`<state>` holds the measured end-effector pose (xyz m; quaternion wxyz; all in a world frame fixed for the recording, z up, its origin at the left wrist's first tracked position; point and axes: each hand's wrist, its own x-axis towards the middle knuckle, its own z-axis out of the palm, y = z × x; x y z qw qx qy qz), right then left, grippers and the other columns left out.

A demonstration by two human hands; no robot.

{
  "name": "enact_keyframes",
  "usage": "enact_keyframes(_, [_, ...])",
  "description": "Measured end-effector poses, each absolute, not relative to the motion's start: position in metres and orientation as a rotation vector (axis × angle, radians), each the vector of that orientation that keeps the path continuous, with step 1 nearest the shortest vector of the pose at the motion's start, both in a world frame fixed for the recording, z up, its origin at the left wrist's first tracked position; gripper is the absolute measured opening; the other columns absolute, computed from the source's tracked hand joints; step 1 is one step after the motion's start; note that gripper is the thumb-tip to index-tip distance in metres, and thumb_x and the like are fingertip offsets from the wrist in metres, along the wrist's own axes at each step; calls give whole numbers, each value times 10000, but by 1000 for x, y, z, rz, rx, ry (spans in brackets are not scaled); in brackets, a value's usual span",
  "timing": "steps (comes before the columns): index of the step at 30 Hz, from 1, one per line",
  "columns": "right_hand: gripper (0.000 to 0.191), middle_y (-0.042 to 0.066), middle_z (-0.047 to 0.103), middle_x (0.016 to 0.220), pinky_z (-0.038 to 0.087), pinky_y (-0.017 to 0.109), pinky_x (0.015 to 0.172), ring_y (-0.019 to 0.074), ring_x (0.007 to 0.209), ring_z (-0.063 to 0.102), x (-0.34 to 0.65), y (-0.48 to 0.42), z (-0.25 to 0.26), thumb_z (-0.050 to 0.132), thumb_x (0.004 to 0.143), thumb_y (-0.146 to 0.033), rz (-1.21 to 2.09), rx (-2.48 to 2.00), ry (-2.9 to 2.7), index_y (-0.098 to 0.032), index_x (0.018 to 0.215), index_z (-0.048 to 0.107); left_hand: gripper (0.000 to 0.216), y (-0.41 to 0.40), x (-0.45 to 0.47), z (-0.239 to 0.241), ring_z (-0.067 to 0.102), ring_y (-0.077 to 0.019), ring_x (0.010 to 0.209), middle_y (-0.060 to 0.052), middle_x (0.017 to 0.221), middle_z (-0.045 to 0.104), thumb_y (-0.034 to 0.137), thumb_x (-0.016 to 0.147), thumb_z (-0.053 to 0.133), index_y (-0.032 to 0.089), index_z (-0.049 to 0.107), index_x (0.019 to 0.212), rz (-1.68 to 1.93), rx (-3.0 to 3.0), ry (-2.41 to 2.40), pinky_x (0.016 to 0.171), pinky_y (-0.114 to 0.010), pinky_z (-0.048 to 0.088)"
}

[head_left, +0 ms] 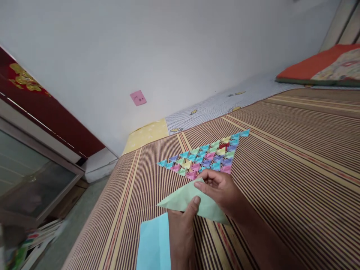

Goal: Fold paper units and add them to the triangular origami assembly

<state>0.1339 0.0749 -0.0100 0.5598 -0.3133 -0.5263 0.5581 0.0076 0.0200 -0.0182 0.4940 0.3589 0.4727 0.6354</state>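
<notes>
A light green sheet of paper (180, 197), folded into a triangle, is held between both hands above the striped mat. My left hand (182, 221) grips its lower edge, thumb on top and fingers hidden beneath. With thumb and curled fingers, my right hand (218, 187) pinches the paper's upper corner. Beside my left wrist lies a light blue sheet of paper (153, 243) with a crease down it. Just beyond my hands, many small folded paper pieces (209, 155) in blue, green, pink, purple, yellow and red form a triangular arrangement on the mat.
The striped mat (295, 157) covers the bed. A white wall (182, 56) stands behind, with a pink note (138, 98) on it. An orange patterned cushion (317, 63) lies at the far right. At left are a glass-paned door (33, 172) and the floor (84, 210).
</notes>
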Motion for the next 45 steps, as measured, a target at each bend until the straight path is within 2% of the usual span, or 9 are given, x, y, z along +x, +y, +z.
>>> enact_keyframes(6, [199, -10, 615, 677, 442, 227, 551, 136, 617, 554, 137, 74, -7, 761, 789, -345, 1437, -729, -1219, -183, 757, 650, 655, 22, 13, -19, 717, -310, 1063, -149, 1132, 770, 219, 761, 825, 146, 607, 1374, 1590, 735, 1015, 955, -439, 539])
enact_keyframes(11, [217, -27, 591, 650, 419, 217, 521, 121, 583, 526, 137, 73, -7, 761, 793, -355, 1508, -724, -1175, -187, 751, 631, 469, 21, 17, -14, 734, -336, 1015, -166, 1017, 790, 328, 764, 823, 99, 730, 1163, 1570, 613, 1063, 887, -450, 577])
enact_keyframes(16, [222, -20, 612, 747, 470, 239, 641, 140, 699, 579, 133, 78, -13, 788, 755, -296, 1331, -716, -1169, -194, 885, 639, 423, 23, 19, -9, 758, -331, 919, -157, 947, 801, 350, 702, 867, 95, 772, 1026, 1626, 625, 1119, 838, -447, 598])
enact_keyframes(26, [168, 9, 612, 794, 484, 278, 683, 156, 739, 578, 136, 75, -9, 735, 823, -298, 1163, -724, -1243, -193, 816, 604, 492, 23, 17, -5, 757, -369, 927, -153, 879, 805, 392, 608, 911, 88, 790, 977, 1669, 642, 1236, 832, -472, 607])
enact_keyframes(29, [174, -1, 598, 753, 472, 263, 649, 148, 702, 567, 135, 76, -10, 727, 822, -306, 1177, -727, -1235, -195, 795, 596, 483, 23, 16, -9, 756, -359, 939, -151, 912, 806, 377, 641, 899, 89, 784, 1011, 1666, 668, 1240, 861, -470, 598])
enact_keyframes(33, [193, 12, 635, 793, 487, 264, 678, 163, 749, 599, 134, 77, -11, 744, 799, -314, 1259, -746, -1196, -188, 913, 653, 435, 23, 15, -14, 753, -328, 961, -120, 980, 807, 352, 713, 861, 126, 772, 1075, 1690, 703, 1230, 885, -450, 588])
enact_keyframes(36, [165, -14, 577, 697, 432, 237, 595, 132, 645, 530, 134, 75, -10, 708, 831, -326, 1309, -718, -1238, -177, 790, 649, 388, 23, 14, -16, 747, -317, 981, -107, 982, 806, 331, 724, 858, 131, 781, 1048, 1687, 782, 1275, 902, -429, 578])
enact_keyframes(40, [205, -47, 471, 639, 359, 225, 542, 110, 590, 431, 136, 73, -8, 642, 884, -301, 1240, -743, -1291, -185, 726, 581, 377, 24, 11, -17, 758, -295, 887, -108, 932, 804, 351, 717, 861, 128, 784, 1011, 1658, 699, 1239, 818, -408, 596])
enact_keyframes(45, [202, -38, 488, 650, 358, 232, 546, 119, 600, 438, 141, 76, -12, 610, 905, -318, 1227, -782, -1365, -184, 757, 584, 290, 25, -4, -18, 735, -207, 789, -63, 848, 778, 331, 707, 865, 153, 771, 916, 1765, 619, 1160, 721, -301, 576])
